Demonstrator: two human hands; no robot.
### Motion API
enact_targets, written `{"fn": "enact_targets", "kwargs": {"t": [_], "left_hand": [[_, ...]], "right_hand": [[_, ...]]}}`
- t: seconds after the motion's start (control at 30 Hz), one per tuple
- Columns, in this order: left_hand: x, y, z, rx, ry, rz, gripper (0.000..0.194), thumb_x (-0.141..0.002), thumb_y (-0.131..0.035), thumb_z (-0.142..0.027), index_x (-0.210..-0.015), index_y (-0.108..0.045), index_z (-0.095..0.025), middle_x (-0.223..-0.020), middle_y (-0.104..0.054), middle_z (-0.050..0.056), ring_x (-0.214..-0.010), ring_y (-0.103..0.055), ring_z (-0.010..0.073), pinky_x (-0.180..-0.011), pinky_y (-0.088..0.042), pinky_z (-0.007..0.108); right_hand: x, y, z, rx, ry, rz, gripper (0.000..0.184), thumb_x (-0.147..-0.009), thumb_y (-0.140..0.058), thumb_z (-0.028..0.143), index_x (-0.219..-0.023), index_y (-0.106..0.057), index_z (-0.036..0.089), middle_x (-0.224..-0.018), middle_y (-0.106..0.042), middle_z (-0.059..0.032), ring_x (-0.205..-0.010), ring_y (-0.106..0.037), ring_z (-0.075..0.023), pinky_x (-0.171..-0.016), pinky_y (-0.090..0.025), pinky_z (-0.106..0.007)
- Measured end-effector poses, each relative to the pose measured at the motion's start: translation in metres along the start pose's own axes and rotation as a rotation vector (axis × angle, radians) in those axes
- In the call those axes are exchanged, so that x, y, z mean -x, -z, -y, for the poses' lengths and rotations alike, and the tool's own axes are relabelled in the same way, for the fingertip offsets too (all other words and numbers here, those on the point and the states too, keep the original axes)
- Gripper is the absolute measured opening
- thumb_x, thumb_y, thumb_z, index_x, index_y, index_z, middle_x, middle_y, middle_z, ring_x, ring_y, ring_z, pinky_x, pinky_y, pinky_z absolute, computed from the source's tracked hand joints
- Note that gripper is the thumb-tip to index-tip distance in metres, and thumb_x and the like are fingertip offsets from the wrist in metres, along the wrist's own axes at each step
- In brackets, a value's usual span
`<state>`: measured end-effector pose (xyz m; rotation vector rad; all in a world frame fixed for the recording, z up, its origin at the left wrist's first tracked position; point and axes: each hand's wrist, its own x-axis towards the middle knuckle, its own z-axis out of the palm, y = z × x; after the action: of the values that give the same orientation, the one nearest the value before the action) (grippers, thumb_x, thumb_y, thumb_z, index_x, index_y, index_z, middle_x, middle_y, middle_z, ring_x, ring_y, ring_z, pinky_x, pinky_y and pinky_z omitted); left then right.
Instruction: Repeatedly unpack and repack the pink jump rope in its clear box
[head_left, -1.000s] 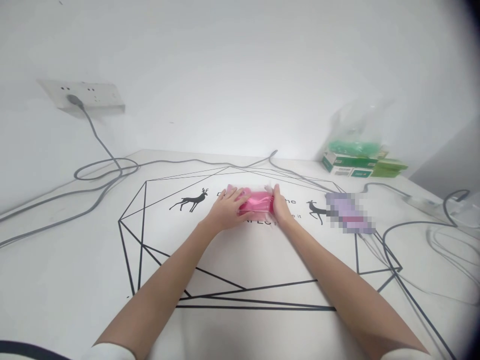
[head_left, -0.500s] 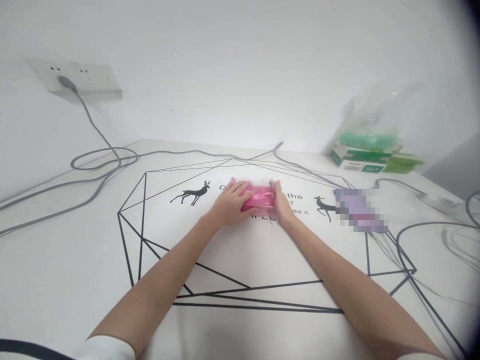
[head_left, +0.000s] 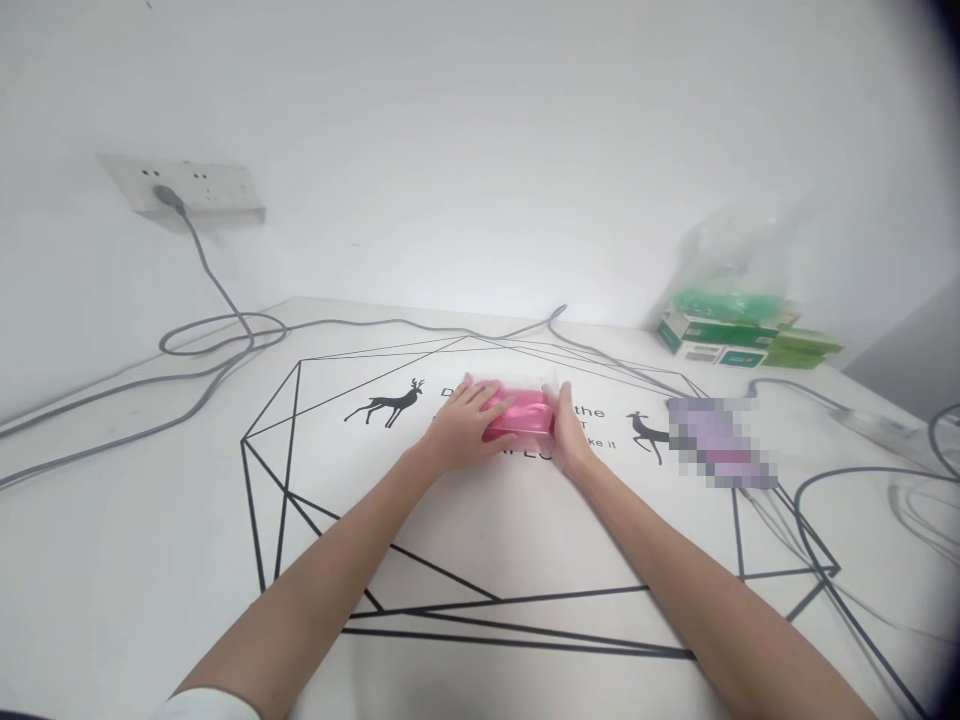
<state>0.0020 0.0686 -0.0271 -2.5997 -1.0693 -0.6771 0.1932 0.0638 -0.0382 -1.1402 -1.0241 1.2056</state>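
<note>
A small see-through box (head_left: 525, 412) with something pink and shiny in it sits on the white table mat, near the middle of the view. My left hand (head_left: 469, 425) lies over its left end, with fingers stretched across the top and the thumb along the near side. Against its right end rests my right hand (head_left: 570, 430), fingers pointing away from me. Together the hands hold the box from both sides. My fingers hide both ends, and what the pink content is cannot be made out.
Right of the hands lies a purple, pixelated flat object (head_left: 720, 440). Green-and-white boxes (head_left: 720, 335) with a clear plastic bag (head_left: 735, 260) on top stand at the back right. A grey cable (head_left: 360, 322) runs along the back from a wall socket (head_left: 217, 190).
The whole scene sits slightly lower in the view, as the camera has tipped up. Both hands keep about the same place on the box.
</note>
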Motion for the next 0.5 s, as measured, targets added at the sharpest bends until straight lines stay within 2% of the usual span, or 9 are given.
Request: {"fn": "enact_targets", "kwargs": {"t": [0.1, 0.2, 0.3, 0.5], "left_hand": [[0.000, 0.000, -0.001, 0.002, -0.003, 0.000, 0.056, -0.093, -0.054, -0.055, -0.135, -0.060, -0.018, -0.142, -0.055, 0.016, -0.136, -0.048, 0.0311, -0.120, -0.025, 0.057], [0.000, -0.002, 0.000, 0.002, -0.008, -0.014, 0.055, -0.094, -0.053, -0.056, -0.136, -0.060, -0.020, -0.141, -0.056, 0.016, -0.135, -0.048, 0.0314, -0.120, -0.024, 0.059], [0.000, -0.004, 0.003, -0.005, -0.021, -0.027, 0.057, -0.094, -0.053, -0.057, -0.135, -0.060, -0.019, -0.141, -0.056, 0.017, -0.136, -0.047, 0.0315, -0.120, -0.026, 0.057], [0.001, -0.005, 0.005, -0.003, -0.035, -0.028, 0.056, -0.093, -0.053, -0.057, -0.134, -0.061, -0.019, -0.142, -0.055, 0.017, -0.136, -0.047, 0.0322, -0.119, -0.028, 0.057]], "right_hand": [[0.005, -0.004, 0.006, -0.144, -0.129, 0.074, 0.080, -0.089, -0.022, 0.080, -0.137, -0.058, 0.026, -0.117, -0.073, -0.0094, -0.098, -0.073, -0.0270, -0.077, -0.061, -0.042], [0.009, -0.006, 0.011, -0.225, -0.184, 0.102, 0.077, -0.090, -0.024, 0.079, -0.144, -0.049, 0.030, -0.127, -0.068, -0.0077, -0.101, -0.072, -0.0261, -0.078, -0.061, -0.043], [0.010, -0.006, 0.013, -0.251, -0.223, 0.141, 0.082, -0.087, -0.022, 0.082, -0.141, -0.052, 0.028, -0.126, -0.069, -0.0097, -0.100, -0.072, -0.0280, -0.078, -0.061, -0.047], [0.011, -0.005, 0.012, -0.262, -0.192, 0.103, 0.085, -0.087, -0.017, 0.082, -0.130, -0.062, 0.024, -0.121, -0.071, -0.0118, -0.103, -0.071, -0.0303, -0.082, -0.060, -0.048]]}}
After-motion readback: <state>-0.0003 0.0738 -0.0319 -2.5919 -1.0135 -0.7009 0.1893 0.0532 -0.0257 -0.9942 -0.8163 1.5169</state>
